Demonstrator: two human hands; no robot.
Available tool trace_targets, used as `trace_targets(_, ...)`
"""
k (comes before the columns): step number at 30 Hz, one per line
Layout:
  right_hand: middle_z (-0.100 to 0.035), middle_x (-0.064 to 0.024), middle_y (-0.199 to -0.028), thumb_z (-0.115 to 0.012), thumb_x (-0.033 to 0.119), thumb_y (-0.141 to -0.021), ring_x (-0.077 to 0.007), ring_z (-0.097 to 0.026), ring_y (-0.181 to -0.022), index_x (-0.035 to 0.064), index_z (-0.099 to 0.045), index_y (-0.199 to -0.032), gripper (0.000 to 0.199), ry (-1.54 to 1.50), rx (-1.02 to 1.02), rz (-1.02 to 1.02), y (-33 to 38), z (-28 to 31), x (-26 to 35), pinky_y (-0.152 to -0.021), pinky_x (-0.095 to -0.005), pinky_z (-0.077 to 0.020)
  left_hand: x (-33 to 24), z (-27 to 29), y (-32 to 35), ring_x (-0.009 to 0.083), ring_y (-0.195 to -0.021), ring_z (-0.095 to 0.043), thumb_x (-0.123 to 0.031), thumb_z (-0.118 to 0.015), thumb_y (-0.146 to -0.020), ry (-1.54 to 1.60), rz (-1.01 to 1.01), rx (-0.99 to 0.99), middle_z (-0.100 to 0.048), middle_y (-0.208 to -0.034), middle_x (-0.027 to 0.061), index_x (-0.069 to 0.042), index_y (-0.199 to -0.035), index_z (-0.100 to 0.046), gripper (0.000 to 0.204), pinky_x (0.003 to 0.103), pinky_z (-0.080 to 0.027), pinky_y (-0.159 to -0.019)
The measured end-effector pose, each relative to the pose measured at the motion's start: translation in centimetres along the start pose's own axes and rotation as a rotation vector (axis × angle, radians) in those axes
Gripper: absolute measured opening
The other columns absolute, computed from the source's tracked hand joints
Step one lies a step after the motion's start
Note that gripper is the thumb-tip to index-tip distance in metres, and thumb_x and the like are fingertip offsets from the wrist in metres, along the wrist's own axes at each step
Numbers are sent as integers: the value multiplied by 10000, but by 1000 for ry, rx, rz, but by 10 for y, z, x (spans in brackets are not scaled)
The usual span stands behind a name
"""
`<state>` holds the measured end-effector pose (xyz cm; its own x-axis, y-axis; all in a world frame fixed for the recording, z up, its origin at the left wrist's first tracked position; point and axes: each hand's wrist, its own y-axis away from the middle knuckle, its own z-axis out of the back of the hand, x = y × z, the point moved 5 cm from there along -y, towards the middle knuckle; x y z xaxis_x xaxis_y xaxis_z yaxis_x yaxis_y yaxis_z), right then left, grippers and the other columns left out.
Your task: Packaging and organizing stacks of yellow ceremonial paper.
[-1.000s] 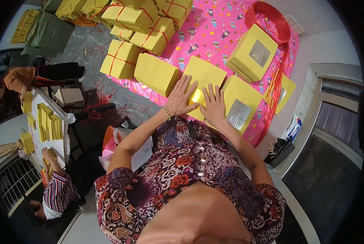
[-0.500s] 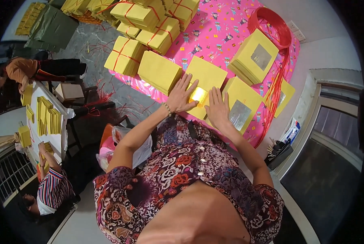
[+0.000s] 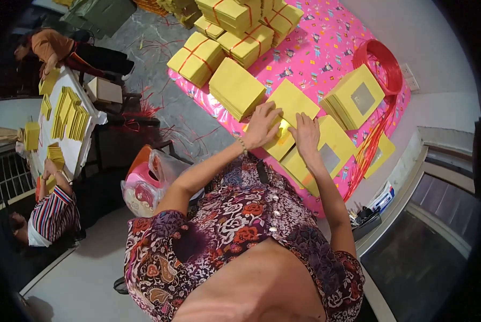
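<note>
My left hand (image 3: pixel 262 126) lies on a yellow paper sheet (image 3: pixel 294 102), fingers stretched forward. Beside it, my right hand (image 3: pixel 306 137) rests on the same paper, fingers extended and close together. Between them shows part of a shiny gold patch (image 3: pixel 281 130), mostly covered by my left hand. A loose stack of yellow paper (image 3: pixel 237 88) stands just beyond my left hand. Right of my right hand lies yellow paper with a silver patch (image 3: pixel 329 159), and farther right a taller stack with a silver patch (image 3: pixel 363 99).
Red-tied yellow bundles (image 3: pixel 196 59) are piled at the far left of the pink patterned cover (image 3: pixel 326 32). A coil of red strips (image 3: pixel 379 64) trails down the right side. Two people work at a white table (image 3: pixel 87 134) on the left. A plastic bag (image 3: pixel 165 174) sits beside me.
The view has turned, so the pink surface and its stacks sit farther right and lower. Both hands stay on the paper, my left hand now covering more of the gold patch.
</note>
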<state>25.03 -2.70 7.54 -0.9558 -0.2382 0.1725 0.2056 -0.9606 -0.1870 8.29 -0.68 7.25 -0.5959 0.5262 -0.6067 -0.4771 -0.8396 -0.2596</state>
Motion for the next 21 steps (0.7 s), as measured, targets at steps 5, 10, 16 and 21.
trace_targets(5,-623,-119,-1003,-734,200,-803,-258,-637,-922,28,-606,-1063,337,-50,-25,90,-9,1,0,-813,-395,-517,16,-28,3,268,-877,-618,-197,-642,-906,429,448,-84,-591,-998,150,0,-1159,-490,354,394,-518,-769)
trace_targets(10,-630,-119,-820,-691,147,-828,-273,-649,-727,44,-631,-964,181,-92,-51,109,-8,0,-2,-645,-387,-524,18,-51,-21,158,-643,-662,-270,-706,-898,996,891,-158,-621,-928,116,17,-1159,-376,509,275,-540,-488)
trace_targets(16,-650,-143,-783,-687,147,-843,-311,-645,-702,44,-660,-983,175,-161,-101,133,-8,6,-4,-626,-415,-506,13,-49,-33,144,-568,-646,-264,-734,-866,770,992,-135,-658,-811,86,12,-1126,-442,479,280,-522,-449)
trace_targets(21,-650,-141,-774,-694,154,-849,-327,-640,-713,45,-664,-1001,190,-164,-118,120,-9,23,0,-680,-427,-501,20,-56,-41,127,-549,-638,-219,-699,-888,736,882,-157,-658,-722,61,-1,-973,-553,276,273,-515,-442)
